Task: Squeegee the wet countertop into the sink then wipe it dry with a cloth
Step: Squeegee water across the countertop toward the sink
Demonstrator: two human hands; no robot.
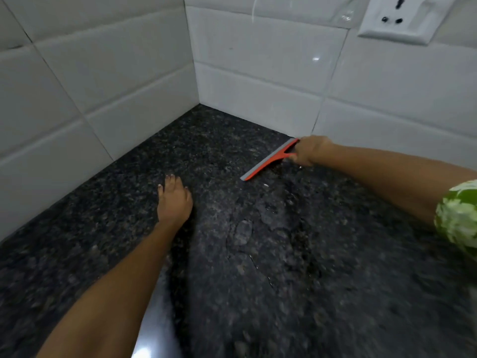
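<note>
1. Squeegeeing: I am gripping the squeegee [271, 159] handle in my right hand [308, 153], blade on the far counter [322, 254] by the wall.
2. I am resting my left hand [174, 200] flat, fingers relaxed.
3. I am judging a pull toward the unseen sink comes next.

One squeegee [268, 159], orange with a grey blade. Two hands: left hand [175, 200], right hand [308, 151]. One dark speckled table [284, 254]. One white wall socket [402, 18]. One green patterned sleeve [458, 218].
</note>
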